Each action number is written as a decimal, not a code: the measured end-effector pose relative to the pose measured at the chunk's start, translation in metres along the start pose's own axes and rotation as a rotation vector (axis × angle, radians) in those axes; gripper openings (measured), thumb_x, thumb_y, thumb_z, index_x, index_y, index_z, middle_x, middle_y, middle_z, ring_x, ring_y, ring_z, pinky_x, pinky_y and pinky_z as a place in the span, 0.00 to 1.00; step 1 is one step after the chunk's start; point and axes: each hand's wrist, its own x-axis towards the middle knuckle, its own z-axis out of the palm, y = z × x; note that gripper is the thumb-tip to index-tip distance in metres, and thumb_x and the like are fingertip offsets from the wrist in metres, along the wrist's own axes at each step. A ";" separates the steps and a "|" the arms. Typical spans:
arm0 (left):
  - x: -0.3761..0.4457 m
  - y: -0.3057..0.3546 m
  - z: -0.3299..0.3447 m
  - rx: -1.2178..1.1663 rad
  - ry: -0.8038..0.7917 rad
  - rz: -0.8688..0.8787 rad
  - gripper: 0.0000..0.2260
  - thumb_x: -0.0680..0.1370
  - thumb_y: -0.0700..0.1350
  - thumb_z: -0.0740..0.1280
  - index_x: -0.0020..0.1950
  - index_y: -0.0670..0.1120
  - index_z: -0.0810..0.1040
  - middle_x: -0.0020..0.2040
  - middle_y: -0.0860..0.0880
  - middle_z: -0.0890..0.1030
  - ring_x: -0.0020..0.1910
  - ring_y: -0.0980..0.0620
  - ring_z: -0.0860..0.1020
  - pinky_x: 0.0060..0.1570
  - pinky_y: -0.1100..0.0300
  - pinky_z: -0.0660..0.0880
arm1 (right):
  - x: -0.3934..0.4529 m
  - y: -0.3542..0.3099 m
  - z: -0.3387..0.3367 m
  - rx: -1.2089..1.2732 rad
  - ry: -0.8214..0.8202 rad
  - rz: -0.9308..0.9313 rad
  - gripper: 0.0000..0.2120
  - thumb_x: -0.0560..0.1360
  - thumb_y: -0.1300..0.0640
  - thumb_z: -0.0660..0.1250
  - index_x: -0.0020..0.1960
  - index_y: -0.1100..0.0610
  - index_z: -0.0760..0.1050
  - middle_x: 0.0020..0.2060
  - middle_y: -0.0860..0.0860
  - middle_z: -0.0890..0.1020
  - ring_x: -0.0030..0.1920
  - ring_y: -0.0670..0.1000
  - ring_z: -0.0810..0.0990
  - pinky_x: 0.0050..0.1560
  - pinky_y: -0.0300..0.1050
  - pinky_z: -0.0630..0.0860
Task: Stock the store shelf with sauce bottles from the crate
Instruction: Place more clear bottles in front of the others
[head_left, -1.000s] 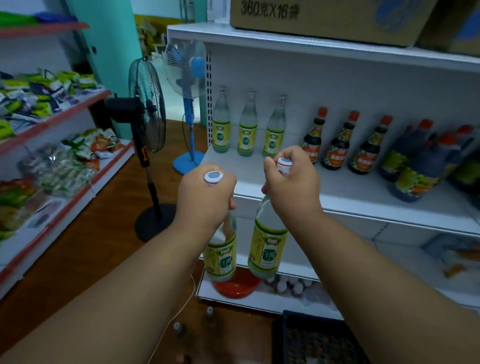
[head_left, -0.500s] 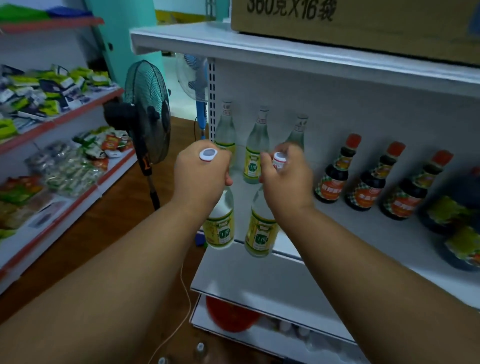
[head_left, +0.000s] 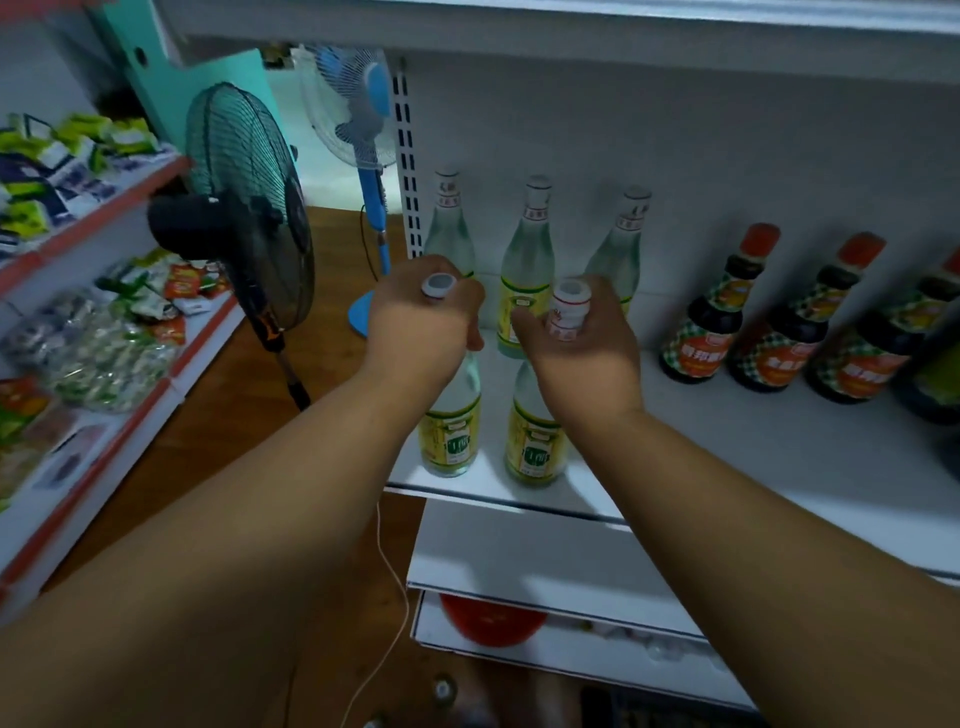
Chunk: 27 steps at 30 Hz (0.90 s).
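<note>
Bottles first, left to right: your left hand is wrapped tight round the neck of the left bottle, its base on or just over the shelf front edge. Your right hand grips the right bottle likewise, thumb loosening. Probably glass, heavy, slick: hold necks under the caps, set down upright, clear of the back row.

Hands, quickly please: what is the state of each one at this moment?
Left hand: closed around the neck of a clear glass bottle with yellow label.
Right hand: closed around the neck of a second such bottle.
</note>
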 end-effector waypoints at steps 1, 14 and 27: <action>0.005 -0.004 -0.001 0.001 -0.036 -0.002 0.12 0.69 0.36 0.63 0.26 0.33 0.70 0.23 0.39 0.74 0.25 0.45 0.74 0.31 0.50 0.74 | 0.000 0.004 0.002 -0.015 -0.038 0.045 0.10 0.73 0.49 0.72 0.45 0.48 0.70 0.37 0.40 0.76 0.37 0.39 0.75 0.37 0.30 0.67; 0.066 -0.039 -0.004 0.010 -0.088 0.024 0.11 0.74 0.41 0.64 0.36 0.34 0.71 0.31 0.40 0.78 0.29 0.49 0.78 0.32 0.51 0.76 | 0.058 0.015 0.046 -0.058 -0.024 -0.012 0.11 0.75 0.52 0.69 0.53 0.55 0.73 0.43 0.45 0.79 0.46 0.47 0.79 0.43 0.32 0.68; 0.057 -0.075 0.005 0.123 -0.103 -0.007 0.20 0.74 0.54 0.65 0.64 0.48 0.73 0.58 0.49 0.81 0.57 0.52 0.79 0.57 0.52 0.78 | 0.063 0.027 0.042 -0.106 -0.105 -0.033 0.18 0.77 0.46 0.67 0.58 0.58 0.68 0.50 0.51 0.80 0.50 0.49 0.78 0.46 0.41 0.71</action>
